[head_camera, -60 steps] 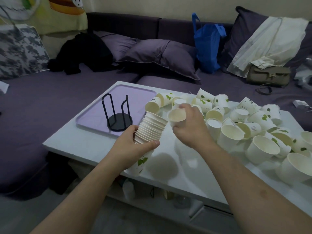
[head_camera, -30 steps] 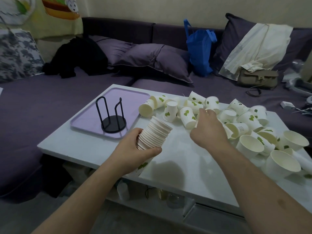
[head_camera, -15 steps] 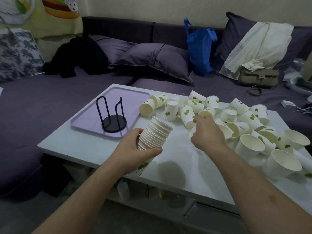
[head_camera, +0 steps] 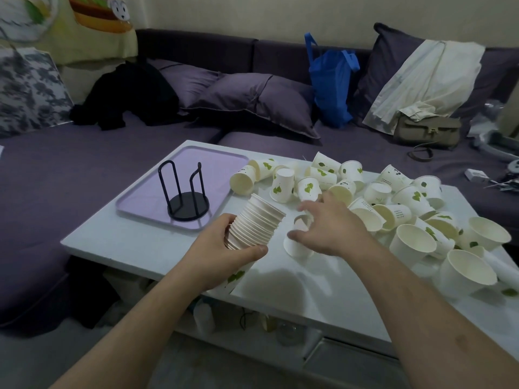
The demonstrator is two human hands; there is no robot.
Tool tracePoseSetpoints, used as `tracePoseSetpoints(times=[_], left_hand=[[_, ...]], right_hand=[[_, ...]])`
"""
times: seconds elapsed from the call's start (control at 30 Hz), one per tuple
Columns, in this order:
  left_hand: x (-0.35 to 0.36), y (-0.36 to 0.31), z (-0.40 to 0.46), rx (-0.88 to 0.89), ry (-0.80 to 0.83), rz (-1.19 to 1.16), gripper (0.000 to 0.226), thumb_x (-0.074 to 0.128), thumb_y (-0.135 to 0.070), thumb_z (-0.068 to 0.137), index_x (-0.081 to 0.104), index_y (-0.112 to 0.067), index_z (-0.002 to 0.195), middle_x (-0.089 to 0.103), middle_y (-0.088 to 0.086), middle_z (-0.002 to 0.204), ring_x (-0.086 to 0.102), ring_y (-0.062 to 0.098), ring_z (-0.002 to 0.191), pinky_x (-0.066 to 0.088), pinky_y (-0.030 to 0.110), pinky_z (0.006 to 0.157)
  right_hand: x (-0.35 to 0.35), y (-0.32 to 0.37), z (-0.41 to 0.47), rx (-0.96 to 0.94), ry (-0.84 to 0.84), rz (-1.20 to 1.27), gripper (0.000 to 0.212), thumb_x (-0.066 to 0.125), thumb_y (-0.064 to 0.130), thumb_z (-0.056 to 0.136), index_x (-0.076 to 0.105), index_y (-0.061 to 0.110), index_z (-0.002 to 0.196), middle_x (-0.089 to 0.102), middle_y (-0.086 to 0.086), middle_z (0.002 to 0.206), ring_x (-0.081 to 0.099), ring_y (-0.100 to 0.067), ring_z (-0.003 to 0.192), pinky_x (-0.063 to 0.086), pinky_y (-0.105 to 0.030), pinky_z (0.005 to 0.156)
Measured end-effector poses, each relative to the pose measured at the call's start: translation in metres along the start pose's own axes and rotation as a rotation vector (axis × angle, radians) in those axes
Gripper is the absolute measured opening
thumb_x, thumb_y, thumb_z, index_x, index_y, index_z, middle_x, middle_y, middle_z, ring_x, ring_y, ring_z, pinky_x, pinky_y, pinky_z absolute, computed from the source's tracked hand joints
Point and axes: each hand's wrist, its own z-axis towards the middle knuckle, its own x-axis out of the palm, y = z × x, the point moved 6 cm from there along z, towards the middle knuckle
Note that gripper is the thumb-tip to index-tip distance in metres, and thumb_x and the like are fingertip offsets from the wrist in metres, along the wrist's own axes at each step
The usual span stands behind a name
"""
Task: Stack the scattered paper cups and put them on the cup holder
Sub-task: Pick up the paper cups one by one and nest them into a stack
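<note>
The nested stack of cups was clasped in the left hand, fingers wrapped round its lower part, mouth tilted toward one o'clock, above the near edge of the white table. Just at three o'clock of the stack, the right hand hung over a single cup lying on the table, its fingers spread and curved over the cup; whether they actually gripped it could not be told. The scattered cups lay in a heap from twelve to three o'clock of that hand, some on their sides, some upright, several printed with green leaves. At eleven o'clock of the stack, the black wire cup holder stood with no cups on it on a lilac tray. Beyond the table ran a purple sofa bearing a blue bag.
</note>
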Motion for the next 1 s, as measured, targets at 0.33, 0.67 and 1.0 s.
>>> tracePoseSetpoints(times=[0.33,0.67,1.0], left_hand=[[-0.001,0.001,0.0,-0.007,-0.002,0.018,0.063,0.09,-0.048,0.078,0.056,-0.034,0.129,0.069,-0.009,0.11,0.069,0.012,0.096,0.055,0.027,0.074],[0.016,-0.01,-0.004,0.016,0.053,0.059,0.062,0.09,-0.046,0.078,0.055,-0.036,0.128,0.067,-0.011,0.109,0.067,0.011,0.097,0.055,0.027,0.078],[0.03,-0.022,-0.002,0.035,0.065,0.124,0.066,0.089,-0.048,0.078,0.052,-0.035,0.131,0.064,-0.012,0.111,0.066,0.012,0.099,0.061,0.035,0.088]], right_hand=[[-0.006,-0.014,0.004,0.088,-0.051,0.505,0.051,0.081,0.025,0.077,0.051,0.021,0.118,0.057,-0.001,0.11,0.064,-0.02,0.085,0.047,-0.031,0.057],[-0.013,-0.013,-0.003,-0.06,-0.004,1.513,0.051,0.077,-0.003,0.082,0.068,0.004,0.131,0.076,-0.013,0.118,0.072,-0.026,0.108,0.055,-0.043,0.103],[-0.011,-0.003,-0.018,-0.1,0.044,1.464,0.063,0.076,0.027,0.078,0.06,0.022,0.139,0.071,-0.002,0.132,0.068,-0.019,0.115,0.056,-0.031,0.093]])
